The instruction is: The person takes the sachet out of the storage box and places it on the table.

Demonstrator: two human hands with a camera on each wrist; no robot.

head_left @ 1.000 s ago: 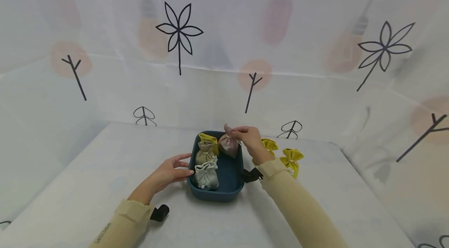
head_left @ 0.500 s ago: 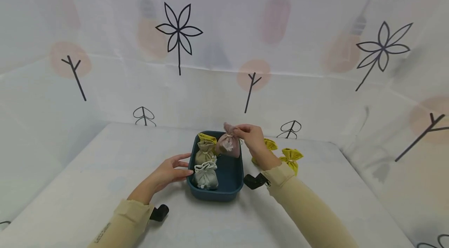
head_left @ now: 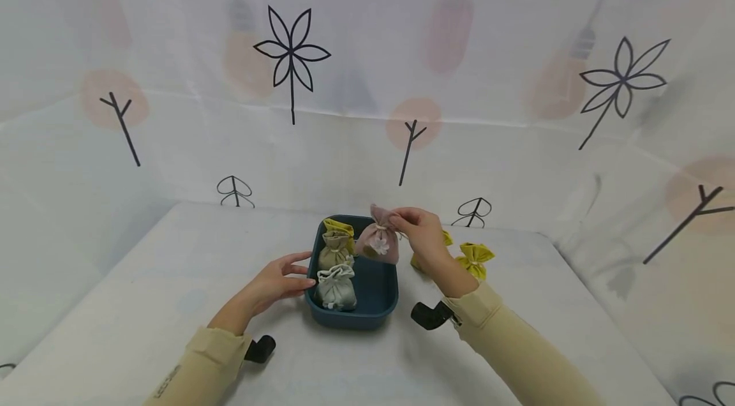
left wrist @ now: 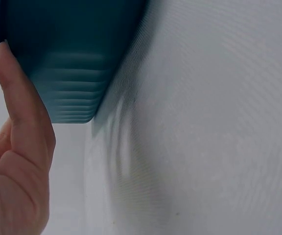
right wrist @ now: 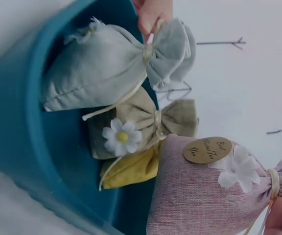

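Observation:
My right hand (head_left: 427, 240) pinches the gathered neck of a pink drawstring sachet (head_left: 376, 245). The sachet hangs over the right side of a blue bin (head_left: 358, 321); a white flower and a brown oval tag (right wrist: 207, 150) show on it in the right wrist view. On the bin's left side, my left hand (head_left: 282, 281) touches the rim with relaxed, spread fingers. Lined up along that side inside are a pale grey sachet (head_left: 336, 291), a beige sachet (head_left: 334, 254) and a yellow sachet (head_left: 346, 228), which is partly hidden.
Right of the bin, a yellow sachet (head_left: 475, 258) lies on the white table (head_left: 230, 227). Another yellow one (head_left: 417, 263) is partly hidden behind my right hand. A printed white sheet (head_left: 356, 61) hangs behind the table.
My right hand and forearm have shifted right and slightly nearer. The pink sachet has moved a little right with them, now overlapping the bin's right rim. My left hand stays at the rim.

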